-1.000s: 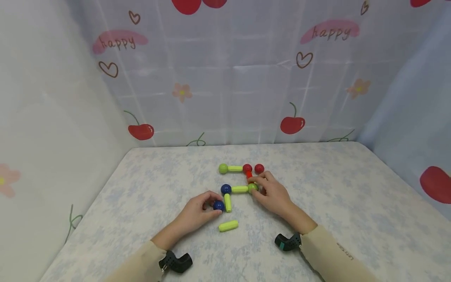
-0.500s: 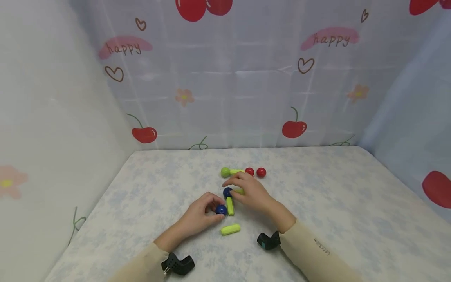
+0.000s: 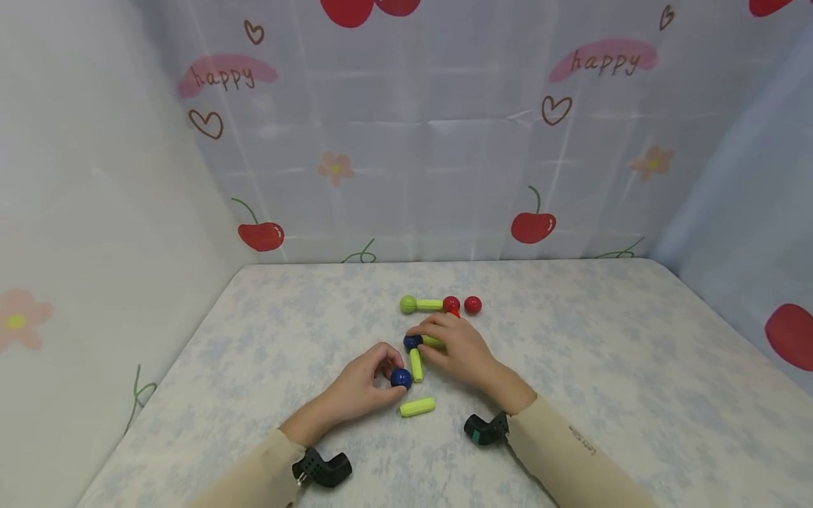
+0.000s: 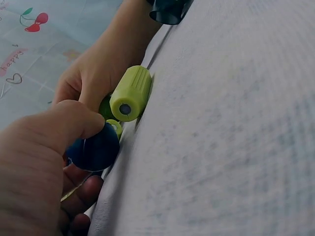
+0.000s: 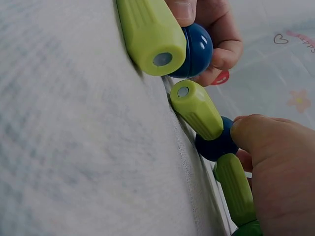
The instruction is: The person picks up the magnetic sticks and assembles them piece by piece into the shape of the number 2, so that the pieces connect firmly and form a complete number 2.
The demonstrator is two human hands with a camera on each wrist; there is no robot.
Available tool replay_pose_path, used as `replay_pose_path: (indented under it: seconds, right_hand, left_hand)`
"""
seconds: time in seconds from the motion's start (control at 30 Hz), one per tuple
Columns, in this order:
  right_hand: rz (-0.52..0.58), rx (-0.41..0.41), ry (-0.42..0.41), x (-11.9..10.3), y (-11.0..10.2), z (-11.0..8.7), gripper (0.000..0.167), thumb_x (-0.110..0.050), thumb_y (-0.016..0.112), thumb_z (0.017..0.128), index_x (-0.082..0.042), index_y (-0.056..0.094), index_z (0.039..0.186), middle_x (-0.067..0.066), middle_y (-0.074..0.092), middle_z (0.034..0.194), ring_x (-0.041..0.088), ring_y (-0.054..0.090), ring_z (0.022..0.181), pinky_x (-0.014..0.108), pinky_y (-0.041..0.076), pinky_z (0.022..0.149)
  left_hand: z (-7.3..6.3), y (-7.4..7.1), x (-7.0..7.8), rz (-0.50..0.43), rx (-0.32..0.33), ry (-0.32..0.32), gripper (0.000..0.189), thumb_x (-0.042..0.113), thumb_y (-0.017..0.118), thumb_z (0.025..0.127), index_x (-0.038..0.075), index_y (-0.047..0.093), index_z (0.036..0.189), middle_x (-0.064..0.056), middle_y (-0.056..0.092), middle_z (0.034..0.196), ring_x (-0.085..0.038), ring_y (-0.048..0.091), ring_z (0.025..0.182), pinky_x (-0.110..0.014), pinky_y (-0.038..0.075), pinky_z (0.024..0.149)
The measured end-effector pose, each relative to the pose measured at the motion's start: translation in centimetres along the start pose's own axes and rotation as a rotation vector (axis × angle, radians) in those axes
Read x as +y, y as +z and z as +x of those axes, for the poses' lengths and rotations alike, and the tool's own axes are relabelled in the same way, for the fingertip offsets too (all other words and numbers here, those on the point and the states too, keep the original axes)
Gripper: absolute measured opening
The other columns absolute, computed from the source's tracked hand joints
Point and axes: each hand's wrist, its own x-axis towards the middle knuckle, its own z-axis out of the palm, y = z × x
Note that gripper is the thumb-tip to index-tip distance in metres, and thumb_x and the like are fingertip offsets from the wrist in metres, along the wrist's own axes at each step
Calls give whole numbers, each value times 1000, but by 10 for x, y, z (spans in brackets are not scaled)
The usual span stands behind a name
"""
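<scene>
My left hand [image 3: 365, 384] holds a blue ball [image 3: 401, 379] between thumb and fingers, low over the table. A second blue ball [image 5: 216, 142] is pinched by my right hand [image 3: 462, 353]. Two lime-green rods join that ball: one rod [image 3: 416, 365] points toward the front, its end showing a metal disc, beside the ball in my left hand. The other rod [image 5: 235, 189] leads right to a green ball [image 5: 247, 229], which my right hand hides in the head view. A loose lime-green rod [image 3: 417, 407] lies in front of both hands.
Behind my right hand a lime-green ball [image 3: 408, 304], a rod [image 3: 429, 305] and a red ball [image 3: 451, 304] form a row. A red rod [image 3: 454, 312] runs from it toward my right hand. Another red ball [image 3: 473, 305] lies apart. A printed curtain [image 3: 406, 176] hangs behind the table.
My right hand has moved left from the green ball to the joined blue ball and now pinches it. The left hand keeps its blue ball, almost unmoved.
</scene>
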Motion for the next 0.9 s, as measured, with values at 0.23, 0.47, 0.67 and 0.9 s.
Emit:
replay_pose_path:
  seconds: [0.23,0.47,0.67,0.9]
  right_hand:
    - [0,-29,6,-3,-3,-1,28,-20,73,92,-20,74,120,-1,68,112,16,63,102,35,51,82]
    - [-29,-32,-9,-4,-4,0,34,-20,74,92,-17,72,125,1,68,113,18,64,101,36,52,82]
    - [-64,-57,-1,-3,-4,1,35,-23,73,93,-19,71,127,0,68,115,17,64,103,36,52,83]
    - [-81,-71,4,-1,-2,1,35,-24,74,92,-20,71,127,-1,68,115,16,64,101,35,52,82]
  left_hand:
    - [-1,1,-3,-70,-92,90,31,23,79,88,26,58,111,8,60,105,-11,58,93,-29,48,86]
    - [2,2,-4,-62,-72,223,28,22,77,89,22,65,115,3,59,115,-14,61,90,-29,51,78]
    - [1,1,-1,10,-59,243,28,21,77,90,24,70,117,2,50,128,-12,59,86,-25,47,73]
    - [2,3,-1,71,-70,213,34,24,74,92,21,69,125,1,44,133,-8,56,87,-24,48,75]
